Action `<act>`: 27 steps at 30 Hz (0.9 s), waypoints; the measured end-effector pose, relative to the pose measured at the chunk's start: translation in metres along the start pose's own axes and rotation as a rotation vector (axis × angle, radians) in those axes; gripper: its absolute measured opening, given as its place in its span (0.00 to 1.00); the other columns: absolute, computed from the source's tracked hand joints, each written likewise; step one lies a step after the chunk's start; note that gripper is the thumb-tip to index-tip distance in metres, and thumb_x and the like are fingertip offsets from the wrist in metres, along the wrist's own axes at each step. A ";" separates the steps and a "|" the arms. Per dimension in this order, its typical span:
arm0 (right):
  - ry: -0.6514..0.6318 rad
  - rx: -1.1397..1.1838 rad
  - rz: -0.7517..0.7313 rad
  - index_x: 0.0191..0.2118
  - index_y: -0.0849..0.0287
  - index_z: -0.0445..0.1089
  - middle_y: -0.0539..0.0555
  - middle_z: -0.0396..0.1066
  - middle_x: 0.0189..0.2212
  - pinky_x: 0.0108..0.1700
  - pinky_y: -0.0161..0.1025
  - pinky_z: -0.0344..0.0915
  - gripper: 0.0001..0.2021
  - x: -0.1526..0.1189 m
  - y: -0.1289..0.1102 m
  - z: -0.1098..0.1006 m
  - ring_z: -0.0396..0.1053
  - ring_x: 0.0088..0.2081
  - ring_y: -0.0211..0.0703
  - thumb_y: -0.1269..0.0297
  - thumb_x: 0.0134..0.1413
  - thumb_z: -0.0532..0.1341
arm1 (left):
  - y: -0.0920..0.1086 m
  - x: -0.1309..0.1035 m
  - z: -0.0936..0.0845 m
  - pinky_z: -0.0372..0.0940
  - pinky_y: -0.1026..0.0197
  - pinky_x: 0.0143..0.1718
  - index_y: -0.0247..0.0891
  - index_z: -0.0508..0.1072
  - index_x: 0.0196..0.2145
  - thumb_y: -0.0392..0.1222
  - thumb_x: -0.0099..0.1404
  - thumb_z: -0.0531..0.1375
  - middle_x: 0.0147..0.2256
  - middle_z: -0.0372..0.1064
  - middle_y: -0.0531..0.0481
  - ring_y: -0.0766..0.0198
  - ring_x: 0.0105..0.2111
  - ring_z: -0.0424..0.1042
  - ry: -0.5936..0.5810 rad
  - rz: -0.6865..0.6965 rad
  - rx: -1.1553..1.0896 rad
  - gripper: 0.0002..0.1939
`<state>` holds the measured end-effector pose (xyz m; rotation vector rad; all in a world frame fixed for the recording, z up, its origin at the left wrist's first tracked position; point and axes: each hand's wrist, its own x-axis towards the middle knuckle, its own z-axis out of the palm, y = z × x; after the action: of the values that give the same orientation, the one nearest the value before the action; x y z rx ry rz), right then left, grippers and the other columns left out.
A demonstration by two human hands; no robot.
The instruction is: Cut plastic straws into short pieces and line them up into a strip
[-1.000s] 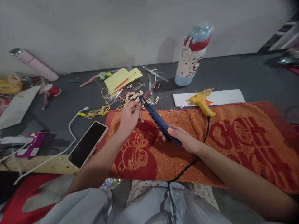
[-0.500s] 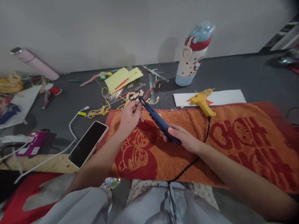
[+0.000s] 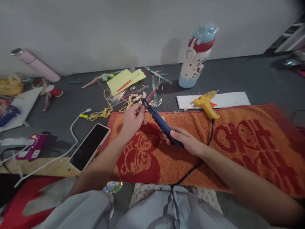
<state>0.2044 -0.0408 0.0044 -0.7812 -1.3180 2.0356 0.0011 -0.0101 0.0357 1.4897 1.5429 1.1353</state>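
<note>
My right hand (image 3: 182,138) is wrapped around the lower end of a long dark-blue hand tool (image 3: 163,124) with a dark, forked tip; its exact kind is unclear. The tool slants up and left above an orange and red towel (image 3: 188,124). Beside its tip, my left hand (image 3: 133,117) is closed in a pinch, and whatever lies between those fingertips is too small to make out. Just beyond are small pale wooden pieces (image 3: 138,97), some in a cluster, others scattered.
A yellow glue gun (image 3: 205,103) rests on a white board (image 3: 231,99), its black cord crossing the towel. Behind stands a bottle (image 3: 196,60). Left of the towel are a phone (image 3: 90,147), a white cable (image 3: 72,127) and yellow yarn (image 3: 102,113). Yellow paper (image 3: 119,83) lies farther back.
Almost nothing differs. Both hands and the blue tool keep nearly the same position, with only a very slight shift of the right hand and the tool's lower end.
</note>
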 end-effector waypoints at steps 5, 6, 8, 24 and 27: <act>0.000 -0.059 -0.006 0.31 0.59 0.63 0.49 0.61 0.26 0.31 0.35 0.55 0.20 0.000 0.003 -0.002 0.59 0.28 0.37 0.44 0.51 0.59 | -0.002 0.001 -0.001 0.55 0.67 0.19 0.38 0.60 0.24 0.40 0.65 0.51 0.12 0.58 0.59 0.69 0.13 0.63 -0.014 0.019 0.010 0.12; 0.004 -0.076 -0.011 0.30 0.59 0.63 0.49 0.61 0.25 0.31 0.35 0.55 0.20 -0.001 0.004 -0.002 0.59 0.28 0.37 0.45 0.52 0.58 | -0.002 0.001 -0.001 0.55 0.67 0.19 0.38 0.60 0.24 0.40 0.65 0.51 0.12 0.58 0.59 0.69 0.13 0.63 -0.014 0.021 0.009 0.12; 0.014 -0.095 -0.023 0.29 0.59 0.62 0.49 0.61 0.24 0.30 0.36 0.54 0.19 -0.001 0.005 -0.002 0.59 0.27 0.37 0.45 0.52 0.58 | -0.002 0.001 -0.001 0.56 0.67 0.19 0.38 0.60 0.23 0.40 0.65 0.52 0.12 0.59 0.59 0.69 0.13 0.63 -0.016 0.021 0.006 0.12; 0.126 -0.032 -0.119 0.40 0.60 0.66 0.48 0.61 0.24 0.27 0.36 0.53 0.23 0.002 0.006 0.003 0.59 0.26 0.36 0.44 0.50 0.59 | 0.002 -0.029 0.029 0.66 0.56 0.42 0.35 0.68 0.38 0.58 0.55 0.62 0.37 0.72 0.45 0.58 0.39 0.72 -0.319 -0.114 -0.246 0.24; 0.126 -0.057 -0.134 0.41 0.60 0.67 0.48 0.62 0.23 0.28 0.36 0.54 0.22 0.003 0.006 0.003 0.59 0.26 0.37 0.44 0.51 0.59 | 0.002 -0.036 0.033 0.64 0.55 0.46 0.34 0.67 0.41 0.57 0.56 0.61 0.41 0.70 0.43 0.57 0.43 0.70 -0.287 -0.070 -0.152 0.24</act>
<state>0.1992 -0.0428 -0.0006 -0.8101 -1.3249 1.8214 0.0357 -0.0421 0.0223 1.4159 1.2742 0.9304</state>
